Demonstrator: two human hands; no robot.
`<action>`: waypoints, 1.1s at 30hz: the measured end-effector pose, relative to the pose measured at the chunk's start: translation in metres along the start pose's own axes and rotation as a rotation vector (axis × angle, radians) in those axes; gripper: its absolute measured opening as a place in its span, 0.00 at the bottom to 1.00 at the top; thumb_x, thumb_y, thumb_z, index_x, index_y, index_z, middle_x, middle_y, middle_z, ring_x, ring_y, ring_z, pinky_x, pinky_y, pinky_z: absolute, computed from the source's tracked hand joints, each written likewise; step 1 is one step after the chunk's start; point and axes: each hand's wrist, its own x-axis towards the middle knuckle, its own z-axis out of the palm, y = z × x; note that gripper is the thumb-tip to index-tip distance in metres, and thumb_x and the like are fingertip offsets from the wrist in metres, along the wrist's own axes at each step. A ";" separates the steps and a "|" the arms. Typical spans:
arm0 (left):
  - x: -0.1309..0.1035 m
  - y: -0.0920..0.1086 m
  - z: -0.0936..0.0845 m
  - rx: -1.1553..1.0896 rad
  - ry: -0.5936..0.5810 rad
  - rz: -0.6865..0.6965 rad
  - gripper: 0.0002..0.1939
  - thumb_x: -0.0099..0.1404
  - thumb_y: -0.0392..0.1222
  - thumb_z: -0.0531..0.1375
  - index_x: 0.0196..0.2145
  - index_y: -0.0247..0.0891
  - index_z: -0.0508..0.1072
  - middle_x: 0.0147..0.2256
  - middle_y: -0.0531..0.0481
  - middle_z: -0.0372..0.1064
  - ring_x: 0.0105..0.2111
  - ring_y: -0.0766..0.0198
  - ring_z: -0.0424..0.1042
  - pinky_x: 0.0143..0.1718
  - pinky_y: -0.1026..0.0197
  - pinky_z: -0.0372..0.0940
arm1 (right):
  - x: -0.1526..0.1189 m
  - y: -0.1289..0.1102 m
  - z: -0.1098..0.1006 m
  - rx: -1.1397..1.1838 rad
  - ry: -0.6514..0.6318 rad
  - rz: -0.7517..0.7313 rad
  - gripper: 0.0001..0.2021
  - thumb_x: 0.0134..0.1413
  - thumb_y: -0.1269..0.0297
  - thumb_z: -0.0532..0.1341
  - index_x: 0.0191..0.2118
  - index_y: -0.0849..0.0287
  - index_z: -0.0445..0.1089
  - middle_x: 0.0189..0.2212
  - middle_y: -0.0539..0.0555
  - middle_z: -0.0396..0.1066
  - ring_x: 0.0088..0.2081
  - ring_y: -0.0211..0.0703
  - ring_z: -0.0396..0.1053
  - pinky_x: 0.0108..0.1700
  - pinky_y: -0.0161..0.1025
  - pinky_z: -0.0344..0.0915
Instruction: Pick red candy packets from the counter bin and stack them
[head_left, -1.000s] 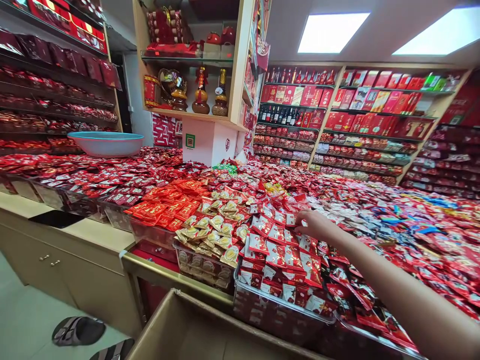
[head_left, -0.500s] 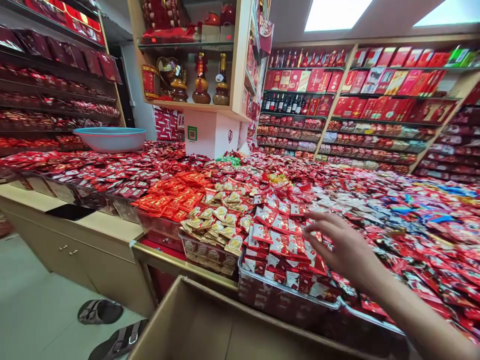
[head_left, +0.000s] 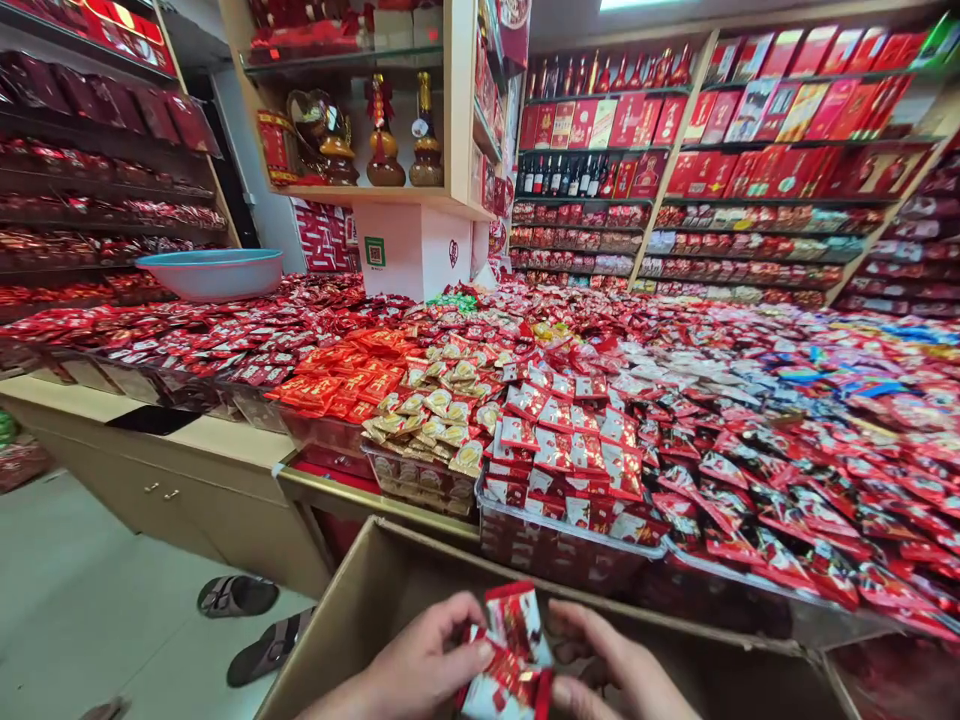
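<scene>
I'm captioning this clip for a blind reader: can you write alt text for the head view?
Both hands, the left hand and right hand, hold a small bunch of red-and-white candy packets over an open cardboard box. Beyond it, clear bins heaped with red and gold wrapped sweets cover a wide shop counter, with shelves of red gift boxes behind.

I see my left hand (head_left: pixel 420 665) and right hand (head_left: pixel 619 670) gripping red-and-white packets (head_left: pixel 510 650) above a cardboard box (head_left: pixel 360 620), beside the packet-covered worktop (head_left: pixel 352 495).
</scene>
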 end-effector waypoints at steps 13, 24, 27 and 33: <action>0.014 0.032 0.040 -0.614 0.091 0.069 0.18 0.52 0.46 0.63 0.36 0.38 0.59 0.28 0.55 0.66 0.26 0.70 0.65 0.30 0.63 0.61 | 0.005 -0.004 0.002 0.640 0.101 0.306 0.13 0.49 0.56 0.60 0.25 0.62 0.63 0.18 0.46 0.65 0.19 0.29 0.59 0.22 0.28 0.57; -0.002 0.030 0.020 -0.782 -0.329 -0.031 0.42 0.46 0.33 0.66 0.55 0.47 0.50 0.41 0.44 0.69 0.29 0.68 0.70 0.27 0.68 0.60 | 0.003 -0.008 -0.009 0.179 0.183 0.073 0.08 0.55 0.63 0.54 0.37 0.56 0.70 0.27 0.51 0.72 0.29 0.37 0.69 0.31 0.32 0.65; -0.007 0.033 0.019 -0.793 -0.408 -0.036 0.45 0.43 0.33 0.67 0.56 0.49 0.51 0.41 0.46 0.69 0.25 0.71 0.69 0.25 0.69 0.60 | 0.001 0.000 -0.011 -0.169 0.236 -0.222 0.14 0.54 0.72 0.53 0.44 0.50 0.68 0.41 0.53 0.71 0.41 0.40 0.69 0.42 0.34 0.66; -0.018 0.051 0.022 -0.482 -0.296 -0.125 0.34 0.47 0.29 0.63 0.51 0.45 0.62 0.26 0.56 0.65 0.22 0.73 0.59 0.25 0.70 0.56 | -0.005 -0.003 -0.008 -0.123 0.306 -0.049 0.17 0.57 0.69 0.50 0.52 0.48 0.58 0.48 0.53 0.67 0.48 0.41 0.65 0.48 0.39 0.64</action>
